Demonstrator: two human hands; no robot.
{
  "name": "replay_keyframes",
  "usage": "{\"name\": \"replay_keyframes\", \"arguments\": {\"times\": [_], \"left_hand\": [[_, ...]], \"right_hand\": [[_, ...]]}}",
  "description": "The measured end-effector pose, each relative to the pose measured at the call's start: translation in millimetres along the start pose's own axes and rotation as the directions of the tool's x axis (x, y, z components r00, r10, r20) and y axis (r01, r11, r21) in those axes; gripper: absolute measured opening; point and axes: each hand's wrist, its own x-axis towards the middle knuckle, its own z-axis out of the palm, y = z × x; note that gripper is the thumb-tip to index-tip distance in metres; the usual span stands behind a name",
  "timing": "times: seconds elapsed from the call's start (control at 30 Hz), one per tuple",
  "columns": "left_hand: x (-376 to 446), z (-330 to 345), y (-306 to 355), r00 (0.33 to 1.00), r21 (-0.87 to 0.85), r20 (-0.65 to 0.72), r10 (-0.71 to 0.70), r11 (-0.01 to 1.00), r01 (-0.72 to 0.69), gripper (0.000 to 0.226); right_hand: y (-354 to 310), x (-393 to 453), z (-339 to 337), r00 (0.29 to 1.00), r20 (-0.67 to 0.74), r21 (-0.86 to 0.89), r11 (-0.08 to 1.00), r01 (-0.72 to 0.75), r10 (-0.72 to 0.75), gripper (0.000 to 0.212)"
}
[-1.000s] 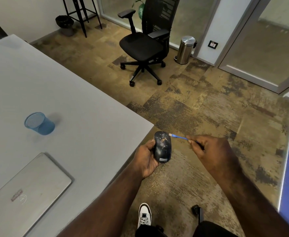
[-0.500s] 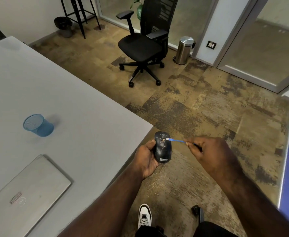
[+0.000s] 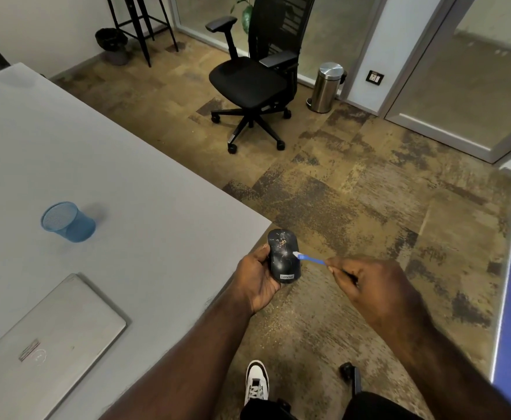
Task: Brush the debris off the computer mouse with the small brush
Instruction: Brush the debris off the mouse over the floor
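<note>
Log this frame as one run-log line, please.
left hand grips mouse off table corner | right hand pinches small brush | bristles on mouse top | debris remains

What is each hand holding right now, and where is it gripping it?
The left hand holds the mouse by its sides, from beneath. The right hand pinches the brush at the handle's rear end, bristles on the mouse.

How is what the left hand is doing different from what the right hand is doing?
The left hand grips the black mouse from its side; the right hand pinches the small blue brush at its end. The left hand's thing is fat and speckled with debris; the right hand's is thin. Both hold their things out past the table edge.
</note>
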Motion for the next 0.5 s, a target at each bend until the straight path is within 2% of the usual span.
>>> {"name": "replay_keyframes", "arguments": {"times": [0.13, 0.2, 0.33, 0.4, 0.5], "left_hand": [[2, -3, 6, 1.000, -0.035, -0.006, 0.016, 0.999, -0.016, 0.044], [4, -5, 8, 1.000, -0.049, -0.013, 0.012, 0.999, -0.013, 0.045], [3, -1, 8, 1.000, -0.072, 0.012, -0.002, 0.997, 0.003, 0.044], [1, 2, 8, 1.000, -0.082, 0.029, -0.010, 0.997, 0.012, 0.045], [0, 3, 8, 1.000, -0.092, 0.021, -0.005, 0.996, 0.006, 0.044]], "right_hand": [[8, -14, 10, 0.985, 0.161, -0.091, 0.995, -0.043, 0.058, 0.021], [9, -17, 8, 0.988, 0.134, -0.081, 0.995, -0.065, 0.075, 0.021], [5, -11, 1, 0.994, -0.100, 0.016, 0.999, -0.041, 0.042, 0.019], [3, -8, 5, 0.996, -0.093, -0.003, 1.000, -0.019, 0.018, 0.021], [3, -12, 16, 0.999, 0.026, -0.018, 0.999, -0.034, 0.035, 0.021]]}}
